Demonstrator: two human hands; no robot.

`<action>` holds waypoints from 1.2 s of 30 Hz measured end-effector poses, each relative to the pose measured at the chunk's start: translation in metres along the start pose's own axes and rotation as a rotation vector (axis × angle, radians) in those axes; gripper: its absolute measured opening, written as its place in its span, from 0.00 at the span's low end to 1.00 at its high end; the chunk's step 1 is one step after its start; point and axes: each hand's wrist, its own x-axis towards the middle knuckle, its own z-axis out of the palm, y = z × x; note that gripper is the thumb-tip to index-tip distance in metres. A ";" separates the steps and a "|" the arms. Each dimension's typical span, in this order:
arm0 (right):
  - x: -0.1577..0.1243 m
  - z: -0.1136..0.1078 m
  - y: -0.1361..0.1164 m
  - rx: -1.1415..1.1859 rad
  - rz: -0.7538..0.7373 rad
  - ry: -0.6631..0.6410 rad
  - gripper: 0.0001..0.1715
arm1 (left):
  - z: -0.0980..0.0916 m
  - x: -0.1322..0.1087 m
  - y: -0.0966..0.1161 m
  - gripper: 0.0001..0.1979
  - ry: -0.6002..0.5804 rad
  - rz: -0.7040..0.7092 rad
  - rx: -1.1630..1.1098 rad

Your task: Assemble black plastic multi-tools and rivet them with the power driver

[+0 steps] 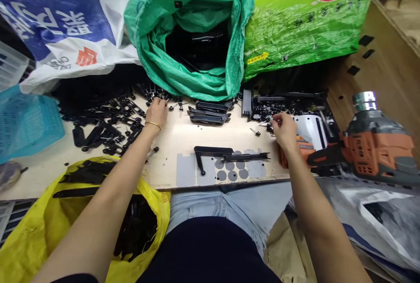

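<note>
At the heap of small black plastic parts [153,91], my left hand [156,112] has its fingers closed and pointing down; what they pinch is hidden. My right hand [284,127] is pinched over a pile of small black and metal pieces [267,111]. Something thin and shiny shows at its fingertips, too small to name. Just left of that hand lies a screw with a black end [255,132]. Between my hands rest black folded arm-like pieces [210,117]. Nearer my body, a black jointed arm [214,150] lies angled over grey flat cutouts [231,171].
A green woven sack [144,33] holding black parts stands at the back. An orange power drill [377,143] is at the right. A yellow bag [39,221] of black parts is at the lower left, below a blue basket [33,121]. Loose black arms [108,134] cover the table's left.
</note>
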 end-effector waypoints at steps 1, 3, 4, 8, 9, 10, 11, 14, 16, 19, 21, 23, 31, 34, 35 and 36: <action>-0.005 -0.002 0.000 0.022 0.003 -0.064 0.10 | -0.003 -0.004 -0.002 0.14 0.035 0.008 -0.012; -0.015 0.002 -0.003 0.047 -0.026 -0.218 0.10 | -0.011 -0.017 -0.001 0.14 0.126 0.009 -0.074; -0.020 0.006 -0.006 0.041 -0.052 -0.265 0.10 | -0.017 -0.026 0.002 0.14 0.163 -0.001 -0.133; -0.031 0.021 -0.022 0.021 -0.092 -0.231 0.06 | -0.040 -0.070 0.029 0.13 -0.074 -0.075 -0.578; -0.034 0.022 -0.027 0.064 -0.090 -0.226 0.06 | -0.045 -0.080 0.036 0.13 -0.211 -0.086 -0.694; -0.038 0.019 -0.032 0.131 -0.097 -0.241 0.06 | -0.048 -0.089 0.043 0.14 -0.333 -0.090 -0.779; -0.043 0.015 -0.038 0.208 -0.121 -0.271 0.07 | -0.050 -0.097 0.049 0.15 -0.436 -0.093 -0.840; -0.063 -0.002 -0.056 0.349 -0.277 -0.383 0.08 | -0.046 -0.109 0.058 0.16 -0.582 -0.106 -0.904; -0.076 -0.009 -0.066 0.334 -0.364 -0.440 0.09 | -0.038 -0.111 0.058 0.16 -0.598 -0.123 -0.917; -0.088 -0.008 -0.073 0.268 -0.418 -0.503 0.11 | -0.029 -0.112 0.057 0.15 -0.578 -0.127 -0.905; -0.090 -0.003 -0.075 0.196 -0.439 -0.518 0.13 | -0.027 -0.112 0.057 0.14 -0.550 -0.106 -0.854; -0.091 0.000 -0.079 0.078 -0.461 -0.508 0.15 | -0.030 -0.113 0.058 0.13 -0.517 -0.068 -0.766; -0.094 -0.020 -0.126 -0.311 -0.675 -0.518 0.25 | -0.041 -0.118 0.076 0.12 -0.384 0.221 -0.294; -0.090 -0.016 -0.125 -0.287 -0.601 -0.530 0.26 | -0.036 -0.126 0.084 0.12 -0.365 0.324 -0.203; -0.090 -0.014 -0.122 -0.267 -0.554 -0.510 0.25 | -0.034 -0.128 0.086 0.12 -0.361 0.349 -0.173; -0.089 -0.011 -0.118 -0.245 -0.513 -0.487 0.23 | -0.033 -0.130 0.087 0.12 -0.352 0.368 -0.145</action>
